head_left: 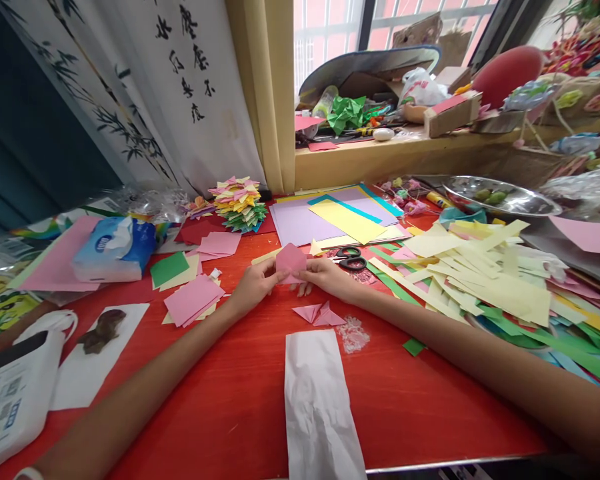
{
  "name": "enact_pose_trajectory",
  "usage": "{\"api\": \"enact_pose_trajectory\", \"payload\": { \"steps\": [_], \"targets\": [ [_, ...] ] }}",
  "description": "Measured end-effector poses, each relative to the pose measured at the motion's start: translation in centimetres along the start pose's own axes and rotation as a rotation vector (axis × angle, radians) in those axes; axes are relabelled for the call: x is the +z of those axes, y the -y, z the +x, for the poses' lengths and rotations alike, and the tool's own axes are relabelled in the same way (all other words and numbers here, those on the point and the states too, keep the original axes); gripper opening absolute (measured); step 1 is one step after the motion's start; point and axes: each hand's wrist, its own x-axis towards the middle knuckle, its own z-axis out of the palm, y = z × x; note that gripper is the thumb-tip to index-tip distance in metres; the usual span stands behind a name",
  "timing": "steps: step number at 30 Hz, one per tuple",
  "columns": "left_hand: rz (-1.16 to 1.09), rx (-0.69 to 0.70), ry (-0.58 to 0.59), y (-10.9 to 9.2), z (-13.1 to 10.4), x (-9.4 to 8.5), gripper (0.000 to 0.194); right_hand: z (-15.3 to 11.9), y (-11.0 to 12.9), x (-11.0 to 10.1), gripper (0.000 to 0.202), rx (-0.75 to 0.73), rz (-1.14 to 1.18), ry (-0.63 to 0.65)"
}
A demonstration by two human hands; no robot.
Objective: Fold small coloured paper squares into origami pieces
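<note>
Between my two hands, a piece of pink folded paper (291,260) is held up over the red table (220,393). My left hand (258,283) pinches its left edge, and my right hand (325,277) grips the right edge. Just below them lie small pink folded paper pieces (320,313) with pointed ends. A crumpled bit of clear plastic (353,335) sits beside these. Black-handled scissors (350,259) rest by my right hand, their blades partly hidden. Left of my left hand is a stack of pink paper squares (194,299).
A white paper strip (320,407) lies in front. Cut paper strips (480,267) pile up at the right, near a metal bowl (500,197). A blue tissue pack (115,248), a layered paper model (239,205) and coloured sheets (305,220) stand farther back and left.
</note>
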Motion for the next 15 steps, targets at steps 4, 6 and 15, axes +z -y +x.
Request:
{"api": "enact_pose_trajectory", "payload": {
  "steps": [4, 6, 15],
  "targets": [
    [0.013, -0.004, 0.004, 0.13, 0.04, -0.02, 0.027, 0.15, -0.16, -0.03, 0.034, -0.032, 0.019, -0.057],
    [-0.015, -0.010, -0.016, 0.22, 0.10, -0.02, 0.025, 0.20, -0.21, -0.04, 0.033, -0.028, 0.015, -0.060],
    [-0.150, -0.064, -0.090, 0.44, 0.31, 0.05, 0.024, 0.07, -0.21, -0.15, 0.029, -0.064, -0.019, -0.222]
  ]
}}
